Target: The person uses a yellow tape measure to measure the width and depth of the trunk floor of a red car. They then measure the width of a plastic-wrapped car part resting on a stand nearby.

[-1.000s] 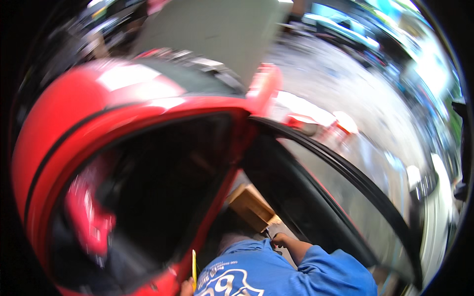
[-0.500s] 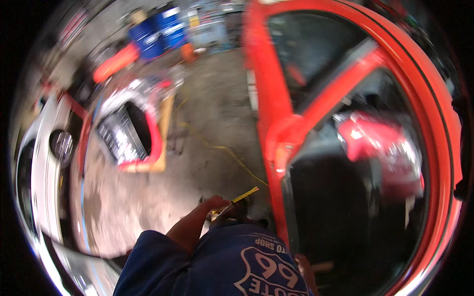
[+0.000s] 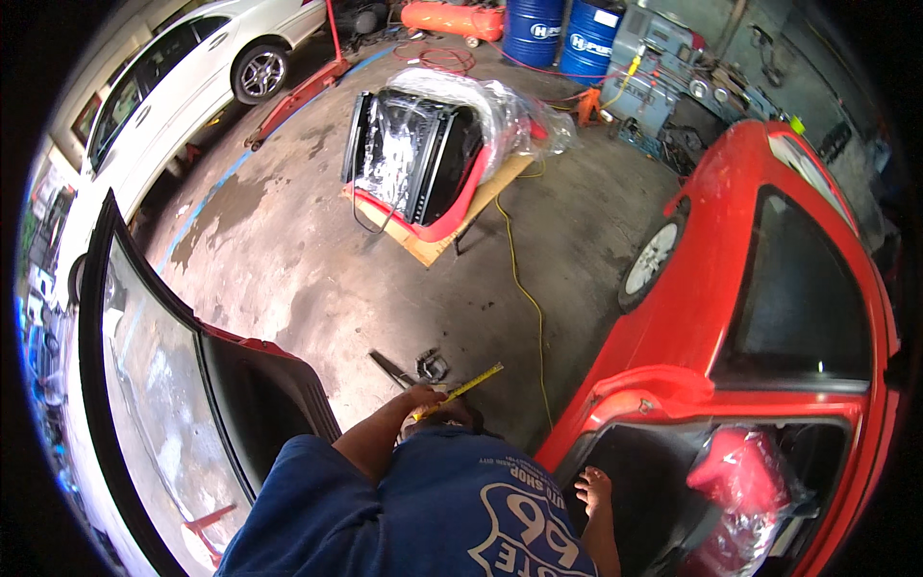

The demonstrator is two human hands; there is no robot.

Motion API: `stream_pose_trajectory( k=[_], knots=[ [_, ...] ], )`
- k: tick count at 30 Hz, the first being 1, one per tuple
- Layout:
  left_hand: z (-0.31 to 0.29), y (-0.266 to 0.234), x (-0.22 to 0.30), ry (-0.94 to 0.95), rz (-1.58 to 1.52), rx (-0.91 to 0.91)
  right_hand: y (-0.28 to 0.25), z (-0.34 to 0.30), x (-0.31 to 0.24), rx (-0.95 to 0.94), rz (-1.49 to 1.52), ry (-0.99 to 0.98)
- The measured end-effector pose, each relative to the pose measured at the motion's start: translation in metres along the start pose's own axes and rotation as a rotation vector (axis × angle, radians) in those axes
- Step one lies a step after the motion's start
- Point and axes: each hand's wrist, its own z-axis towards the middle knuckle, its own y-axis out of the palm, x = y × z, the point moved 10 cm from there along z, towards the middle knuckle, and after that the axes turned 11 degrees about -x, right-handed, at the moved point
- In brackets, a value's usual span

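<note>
My left hand is in front of my body, closed around a tape measure. A short length of its yellow blade sticks out up and to the right. On the right, my right hand is beside the open doorway of a red car, with slightly bent fingers apart and nothing in them. Inside that doorway, nearest this hand, is a red seat wrapped in clear plastic. An open car door with a glass window stands at my left.
Ahead, a low wooden stand carries a plastic-wrapped red and black car part. A yellow cord runs across the concrete floor. A white car and a red floor jack are far left. Blue drums stand at the back.
The view has swung right to left, bringing the open door and white car more into sight. My left hand still grips the tape measure; my right hand now shows fully near the doorway.
</note>
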Motion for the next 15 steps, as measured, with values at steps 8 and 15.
stream_pose_trajectory(
  k=[8,15],
  knots=[
    [0.000,-0.097,-0.011,-0.091,0.098,0.012,0.097,0.075,-0.014,-0.204,-0.216,0.082],
    [-0.046,-0.137,-0.074,-0.284,-0.305,0.195,0.139,0.112,-0.091,-0.307,-0.467,0.053]
  ],
)
